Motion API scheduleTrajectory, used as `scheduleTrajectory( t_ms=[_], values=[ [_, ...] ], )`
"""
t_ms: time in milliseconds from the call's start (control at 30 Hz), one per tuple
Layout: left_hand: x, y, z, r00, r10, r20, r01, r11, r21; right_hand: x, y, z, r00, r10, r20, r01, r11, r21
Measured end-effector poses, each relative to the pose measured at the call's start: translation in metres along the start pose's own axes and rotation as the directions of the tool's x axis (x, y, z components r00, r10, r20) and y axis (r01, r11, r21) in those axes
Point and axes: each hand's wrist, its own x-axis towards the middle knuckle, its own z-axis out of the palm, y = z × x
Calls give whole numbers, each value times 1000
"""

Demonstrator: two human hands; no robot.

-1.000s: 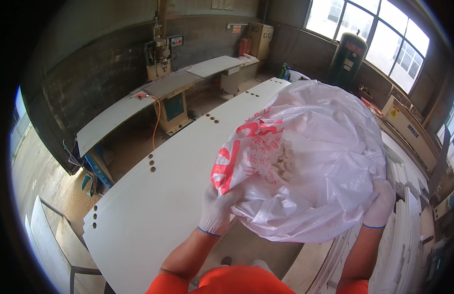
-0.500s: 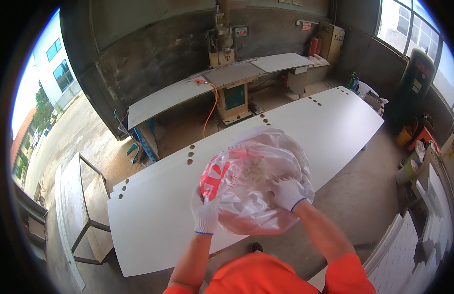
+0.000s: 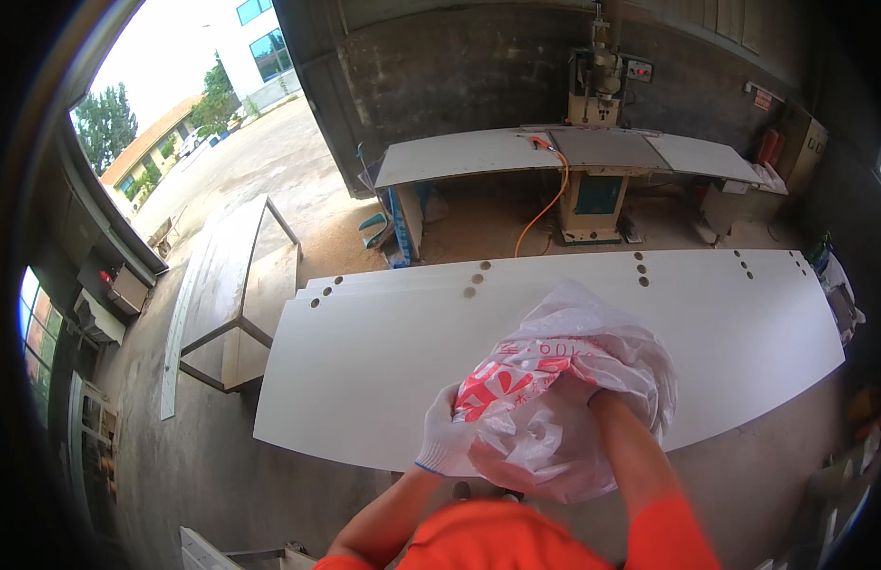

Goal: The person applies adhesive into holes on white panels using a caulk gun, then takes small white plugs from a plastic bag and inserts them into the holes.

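Note:
In front of me is a large, crumpled, translucent white plastic bag point(image 3: 545, 437) with red printing, held over the near edge of a long white panel point(image 3: 364, 380). My left hand point(image 3: 444, 432), in a white knit glove, grips the bag's left side with its fingers partly hidden against the plastic. My right hand is inside the bag's mouth; only its blue glove cuff point(image 3: 597, 395) and the forearm show. The bag hides its fingers and whatever they touch. Dark round holes point(image 3: 478, 279) in small groups run along the panel's far edge.
Beyond the panel stands a drilling machine point(image 3: 597, 95) between white-topped side tables point(image 3: 469, 157), with an orange hose point(image 3: 557, 185) hanging down. A metal-framed stand point(image 3: 236, 313) is at the left, near the open doorway. Red cylinders point(image 3: 769, 147) stand at the far right.
My view has swung left, so the panel and machine sit further right in it. My right hand has gone deeper into the bag, out of sight. The left still grips the bag's side.

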Motion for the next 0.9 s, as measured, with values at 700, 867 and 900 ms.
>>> scheduleTrajectory(
  t_ms=[700,867,900],
  values=[
    [-82,-83,-262,988,-81,133,103,980,-169,108,-183,86,969,101,-226,-135,981,-140],
    [-144,-139,-441,953,-294,-73,270,934,-234,129,-238,123,918,252,-305,-306,941,-144],
    [-153,-153,-470,935,-335,-121,301,925,-231,133,-250,129,906,283,-314,-340,929,-144]
  ],
)
